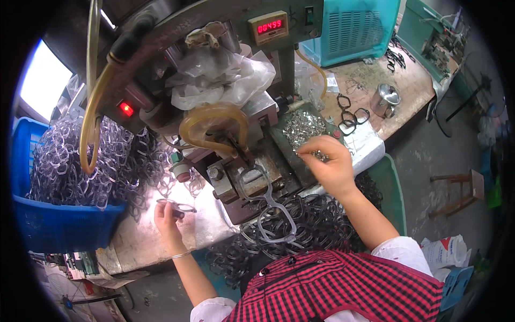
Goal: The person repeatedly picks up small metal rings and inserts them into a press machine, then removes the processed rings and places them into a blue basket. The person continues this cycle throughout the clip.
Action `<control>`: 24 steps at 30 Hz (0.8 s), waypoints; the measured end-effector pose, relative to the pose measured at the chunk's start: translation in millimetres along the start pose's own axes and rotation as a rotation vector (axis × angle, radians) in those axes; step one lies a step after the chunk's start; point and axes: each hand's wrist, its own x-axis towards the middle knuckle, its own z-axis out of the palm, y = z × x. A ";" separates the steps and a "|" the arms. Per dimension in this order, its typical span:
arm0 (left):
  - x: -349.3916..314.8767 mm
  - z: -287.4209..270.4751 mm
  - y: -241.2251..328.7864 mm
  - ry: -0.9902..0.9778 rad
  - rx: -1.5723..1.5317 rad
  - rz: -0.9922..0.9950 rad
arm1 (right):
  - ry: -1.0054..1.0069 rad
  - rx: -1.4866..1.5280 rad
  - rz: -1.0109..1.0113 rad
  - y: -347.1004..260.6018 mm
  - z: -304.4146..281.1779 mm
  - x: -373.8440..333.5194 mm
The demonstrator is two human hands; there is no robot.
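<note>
My left hand (167, 220) is closed around a clear eyeglass frame (185, 207) beside the machine; a small dark piece shows at its fingers. My right hand (333, 167) pinches with thumb and forefinger at the edge of a heap of tiny metal parts (301, 126). Whatever is between those fingertips is too small to make out. Between my hands, another clear eyeglass frame (292, 236) sits with one rim at the press machine's metal fixture (263, 174), its other rim hanging toward me. A yellowish hose (185, 129) loops above the fixture.
A blue basket (70, 228) piled with clear frames (88, 161) stands at left. Dark frames (327, 220) fill a green bin (396, 188) against my lap. Push buttons (183, 175) flank the press. At right are a metal pot (387, 96), loose dark frames (347, 124) and a teal crate (351, 29).
</note>
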 end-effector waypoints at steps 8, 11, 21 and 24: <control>-0.2 51.3 11.9 0.006 -0.440 0.217 | -0.092 0.361 0.082 -37.0 62.2 17.0; -13.3 59.5 27.8 -0.020 -0.415 0.351 | -0.045 0.520 0.190 -34.4 70.3 13.2; -81.7 120.3 127.4 -0.247 0.021 1.172 | -0.164 0.575 0.235 -66.0 57.0 10.4; -95.8 150.2 120.4 -0.367 0.278 1.096 | -0.138 0.012 -0.052 -29.9 33.2 18.0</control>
